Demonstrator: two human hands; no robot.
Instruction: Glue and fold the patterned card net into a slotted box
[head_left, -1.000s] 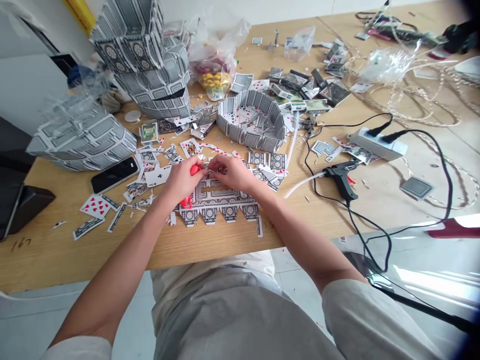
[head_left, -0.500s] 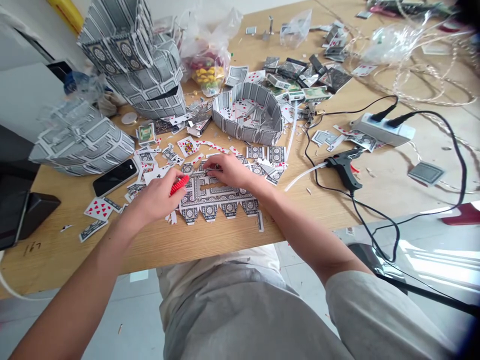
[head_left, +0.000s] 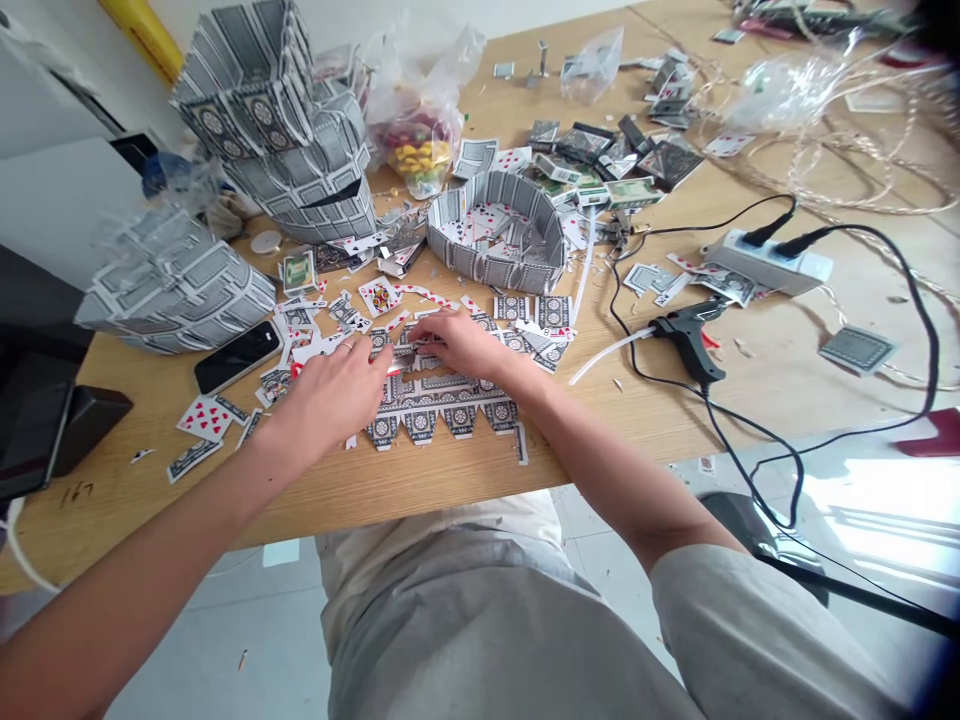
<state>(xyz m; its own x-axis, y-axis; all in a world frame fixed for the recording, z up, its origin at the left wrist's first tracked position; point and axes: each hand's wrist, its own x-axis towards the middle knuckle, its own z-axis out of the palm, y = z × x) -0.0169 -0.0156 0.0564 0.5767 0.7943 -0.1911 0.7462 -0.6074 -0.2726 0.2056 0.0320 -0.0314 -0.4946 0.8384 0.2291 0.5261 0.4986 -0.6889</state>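
Note:
In the head view my left hand [head_left: 341, 390] is closed around a red utility knife [head_left: 400, 366]; a bit of its metal blade shows past the fingers, and most of the handle is hidden. The blade is at a flat panel of joined playing cards [head_left: 442, 397], which has a narrow cut-out and a row of tapered tabs along its near edge. My right hand [head_left: 457, 345] rests on the panel's upper part with fingers bent, fingertips pressing a card piece close to the blade. What lies under those fingertips is partly hidden.
Behind stands a boat-shaped card tray [head_left: 495, 272]. Card-built structures [head_left: 300, 170] and a phone [head_left: 238, 357] are on the left. A black glue gun [head_left: 690, 340] and a power strip [head_left: 772, 265] with cables lie right. Card scraps surround the panel.
My left hand has moved right and turned palm down, bringing the knife's blade to the panel near my right fingers. My right hand has stayed in place. The view has shifted slightly.

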